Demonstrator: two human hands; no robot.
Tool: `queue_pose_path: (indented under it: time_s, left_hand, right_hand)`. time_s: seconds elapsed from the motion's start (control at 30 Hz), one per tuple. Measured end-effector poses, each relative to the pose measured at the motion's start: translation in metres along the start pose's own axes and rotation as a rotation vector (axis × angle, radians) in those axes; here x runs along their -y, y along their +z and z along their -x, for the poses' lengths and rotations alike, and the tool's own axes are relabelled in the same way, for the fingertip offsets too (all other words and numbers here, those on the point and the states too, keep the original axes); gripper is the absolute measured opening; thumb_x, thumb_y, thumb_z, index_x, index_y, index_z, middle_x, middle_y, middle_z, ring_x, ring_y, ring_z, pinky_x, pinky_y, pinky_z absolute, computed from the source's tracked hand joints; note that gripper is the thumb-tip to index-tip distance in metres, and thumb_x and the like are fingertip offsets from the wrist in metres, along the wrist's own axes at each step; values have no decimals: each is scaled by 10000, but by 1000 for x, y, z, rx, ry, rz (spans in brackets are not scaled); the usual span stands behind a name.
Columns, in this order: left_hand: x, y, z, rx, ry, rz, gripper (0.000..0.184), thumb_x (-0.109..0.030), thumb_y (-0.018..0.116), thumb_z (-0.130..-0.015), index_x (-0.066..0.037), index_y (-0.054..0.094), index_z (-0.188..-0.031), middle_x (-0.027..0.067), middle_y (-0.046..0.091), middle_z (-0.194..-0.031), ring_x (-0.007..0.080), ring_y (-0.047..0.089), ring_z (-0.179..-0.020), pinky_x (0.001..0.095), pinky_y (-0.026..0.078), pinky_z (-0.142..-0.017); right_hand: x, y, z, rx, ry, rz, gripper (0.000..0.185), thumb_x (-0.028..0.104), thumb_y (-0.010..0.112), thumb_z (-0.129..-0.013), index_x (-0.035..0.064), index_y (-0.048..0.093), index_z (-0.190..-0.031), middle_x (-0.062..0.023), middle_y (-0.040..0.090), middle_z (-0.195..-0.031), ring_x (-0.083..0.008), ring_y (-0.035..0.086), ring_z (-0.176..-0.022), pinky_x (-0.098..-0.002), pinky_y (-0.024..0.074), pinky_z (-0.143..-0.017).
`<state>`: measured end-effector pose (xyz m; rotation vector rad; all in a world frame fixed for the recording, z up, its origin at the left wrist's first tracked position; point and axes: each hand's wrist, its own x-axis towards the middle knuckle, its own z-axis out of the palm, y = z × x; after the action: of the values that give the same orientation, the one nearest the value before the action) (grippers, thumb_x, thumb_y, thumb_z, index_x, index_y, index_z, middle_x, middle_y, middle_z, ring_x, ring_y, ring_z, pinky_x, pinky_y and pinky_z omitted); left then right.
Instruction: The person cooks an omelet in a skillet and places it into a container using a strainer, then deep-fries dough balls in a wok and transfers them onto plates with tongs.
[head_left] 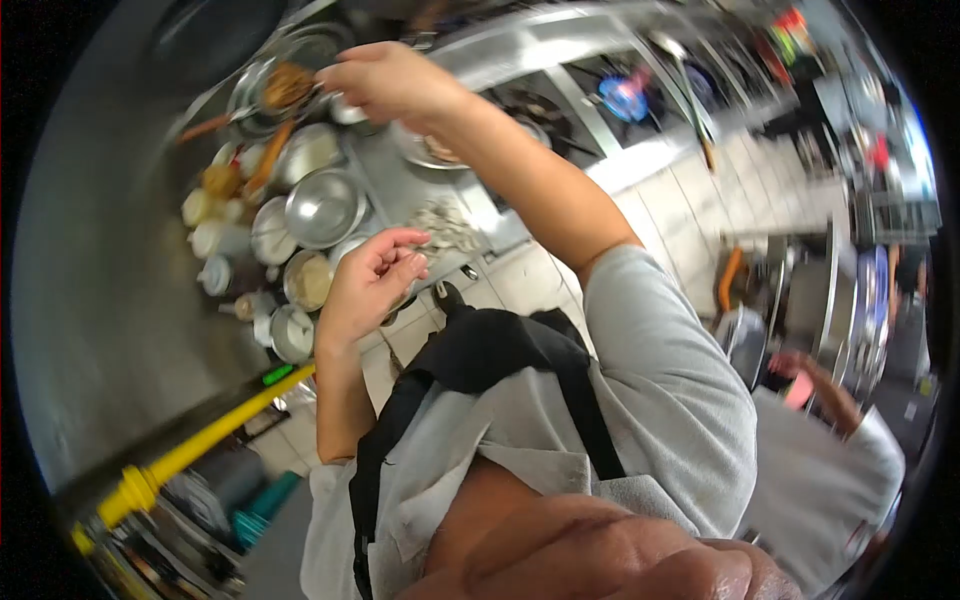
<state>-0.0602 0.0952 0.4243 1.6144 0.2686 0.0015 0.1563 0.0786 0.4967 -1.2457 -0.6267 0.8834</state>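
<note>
My right hand (385,80) reaches far out over the metal containers, its fingers closed together beside a bowl of brown food (287,86). What they grip, if anything, is blurred. My left hand (370,287) hovers nearer my body, thumb and fingers apart and loosely curled, with nothing visible in it. Beyond it sits a shiny metal bowl (325,207). A heap of pale sliced pieces (445,228) lies on the steel counter (385,170) past its fingertips. A wooden handle (268,160) slants between the containers below the brown food.
Squeeze bottles (218,240) and several tubs crowd the left wall. A stove with a lit blue burner (625,97) runs along the far right, a long-handled utensil (693,105) across its edge. A yellow pipe (215,440) crosses lower left. Another person (815,470) works at right.
</note>
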Motion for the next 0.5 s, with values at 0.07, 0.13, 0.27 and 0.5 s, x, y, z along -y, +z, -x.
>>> queue_pose_path:
  time_s: [0.07, 0.13, 0.27, 0.5]
  left_hand:
    - [3, 35, -14, 113, -140, 84, 283, -161, 619, -972, -30, 610, -1222, 16, 659, -873, 68, 600, -787, 208, 459, -673]
    - [18, 75, -34, 169, -152, 44, 282, -183, 614, -975, -34, 612, -1214, 20, 659, -869, 71, 600, -774, 209, 456, -661]
    - [54, 153, -70, 373, -294, -47, 277, -215, 615, -976, -17, 620, -1169, 20, 655, -866, 72, 590, -754, 221, 454, -633]
    - [155, 264, -135, 545, -360, -91, 263, -266, 639, -954, -19, 629, -1043, 10, 649, -808, 89, 598, -693, 235, 453, -592]
  right_hand:
    - [12, -28, 39, 108, -31, -97, 196, 231, 687, -901, 40, 649, -883, 41, 510, -666, -40, 392, -527, -211, 281, -461]
    - [23, -60, 89, 147, -32, -186, 178, 210, 686, -902, 46, 629, -865, 39, 504, -668, -28, 378, -535, -196, 272, -466]
    - [27, -130, 207, -80, -3, -105, 206, 230, 666, -917, 53, 589, -844, 68, 423, -635, -11, 326, -533, -205, 226, -448]
    - [-32, -237, 421, -717, 190, 253, 240, 251, 645, -919, 48, 584, -807, 54, 460, -641, -51, 408, -583, -257, 336, -514]
